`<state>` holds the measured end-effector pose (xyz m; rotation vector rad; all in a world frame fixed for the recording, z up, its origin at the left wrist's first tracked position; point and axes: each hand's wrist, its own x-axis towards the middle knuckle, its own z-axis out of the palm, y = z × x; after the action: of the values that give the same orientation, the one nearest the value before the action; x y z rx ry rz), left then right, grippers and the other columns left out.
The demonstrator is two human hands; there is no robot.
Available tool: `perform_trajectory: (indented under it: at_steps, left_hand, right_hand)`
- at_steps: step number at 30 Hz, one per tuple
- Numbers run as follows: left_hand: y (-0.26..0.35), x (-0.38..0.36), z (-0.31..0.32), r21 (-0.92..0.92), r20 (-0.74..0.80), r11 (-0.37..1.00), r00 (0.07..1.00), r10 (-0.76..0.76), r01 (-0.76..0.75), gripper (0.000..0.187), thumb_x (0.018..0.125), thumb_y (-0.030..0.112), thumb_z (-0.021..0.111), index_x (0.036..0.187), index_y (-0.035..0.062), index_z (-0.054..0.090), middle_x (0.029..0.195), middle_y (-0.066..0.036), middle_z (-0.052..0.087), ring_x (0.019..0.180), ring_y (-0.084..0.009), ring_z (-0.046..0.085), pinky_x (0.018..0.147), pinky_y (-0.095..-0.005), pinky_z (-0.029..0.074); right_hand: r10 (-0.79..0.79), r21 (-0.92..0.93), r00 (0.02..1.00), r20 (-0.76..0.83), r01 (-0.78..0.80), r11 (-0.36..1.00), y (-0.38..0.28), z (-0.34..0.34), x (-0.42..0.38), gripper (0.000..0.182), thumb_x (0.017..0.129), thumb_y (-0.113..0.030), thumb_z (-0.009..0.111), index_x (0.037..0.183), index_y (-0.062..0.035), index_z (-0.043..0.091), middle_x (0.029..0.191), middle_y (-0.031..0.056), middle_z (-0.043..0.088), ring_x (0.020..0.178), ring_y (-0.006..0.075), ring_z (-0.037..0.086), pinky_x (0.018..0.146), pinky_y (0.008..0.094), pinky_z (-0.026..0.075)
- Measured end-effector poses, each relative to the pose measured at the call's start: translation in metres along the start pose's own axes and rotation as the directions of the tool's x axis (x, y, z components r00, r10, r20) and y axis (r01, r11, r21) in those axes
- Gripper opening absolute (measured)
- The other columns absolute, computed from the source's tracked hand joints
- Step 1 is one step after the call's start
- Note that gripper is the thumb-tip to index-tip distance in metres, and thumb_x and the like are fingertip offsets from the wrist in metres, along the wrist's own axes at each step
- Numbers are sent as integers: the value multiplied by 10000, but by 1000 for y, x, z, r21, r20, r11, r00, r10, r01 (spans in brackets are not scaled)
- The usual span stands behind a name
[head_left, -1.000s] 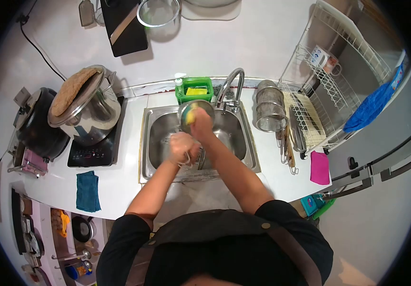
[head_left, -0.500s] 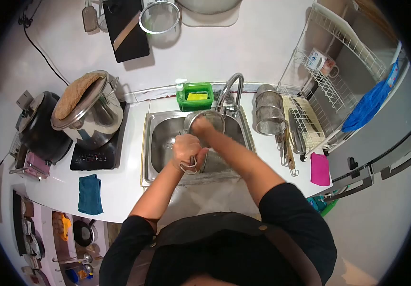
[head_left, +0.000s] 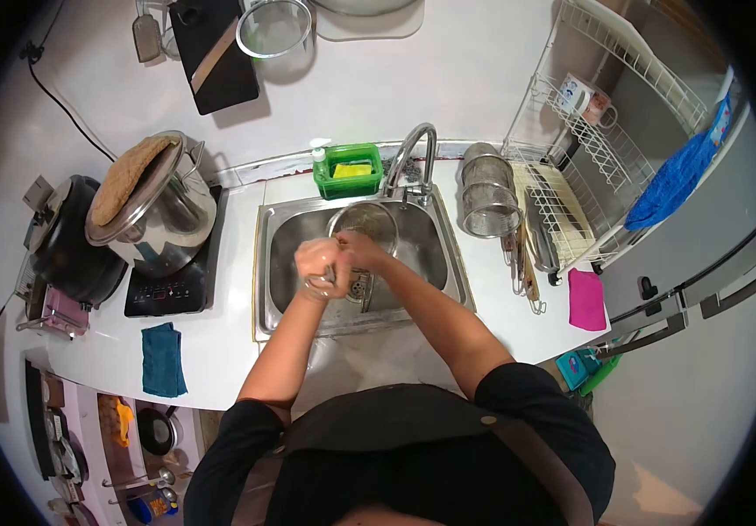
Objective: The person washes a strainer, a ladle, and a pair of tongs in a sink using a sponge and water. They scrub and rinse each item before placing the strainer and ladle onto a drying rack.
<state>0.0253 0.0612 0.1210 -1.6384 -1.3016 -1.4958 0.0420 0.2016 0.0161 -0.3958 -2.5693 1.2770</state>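
Over the sink [head_left: 294,331], my left hand [head_left: 321,263] is closed around the handle of a round metal mesh strainer [head_left: 376,219]. The handle's bent wire end pokes out by my left wrist. My right hand [head_left: 358,252] is closed at the near side of the strainer, where handle and rim meet, right beside my left hand. Its fingertips are partly hidden. The strainer is tilted, its bowl toward the faucet [head_left: 422,145].
A green basket [head_left: 349,184] with a yellow sponge [head_left: 352,170] and a pump bottle stand behind the sink. Stacked mesh strainers [head_left: 490,197] lie on the right counter beside a wire rack [head_left: 601,149]. At left, a large steel pot [head_left: 172,219] sits on a black cooktop [head_left: 167,294].
My right hand has come out of the strainer's bowl and moved back to its handle side, next to my left hand. The left hand keeps its grip. The view has shifted slightly.
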Motion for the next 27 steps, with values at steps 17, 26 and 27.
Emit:
perform_trajectory:
  at_steps: [17,26,27]
  left_hand:
    - [-74,-44,-26,119,683,373,197,-703,920,337,753,323,571,886,14,588,789,-39,557,745,-119,504,659,-265,394]
    - [-49,-74,20,-641,252,-150,22,-967,753,266,744,251,511,835,5,555,792,-44,541,712,-137,520,647,-282,423]
    - [-44,-73,23,-643,215,-145,-5,-977,752,256,738,242,516,833,7,553,794,-46,539,711,-141,523,639,-287,427]
  right_hand:
    - [-501,18,837,218,510,860,-70,-92,-2,223,587,-109,674,780,-47,582,748,113,583,696,274,552,627,338,431]
    - [-704,-545,560,-438,458,703,-70,-12,-50,258,739,-166,509,980,-99,572,834,85,555,774,279,533,677,385,409]
    - [-664,-547,634,-396,419,725,-70,-13,-53,275,738,-181,502,998,-113,559,857,79,547,815,264,524,694,407,386]
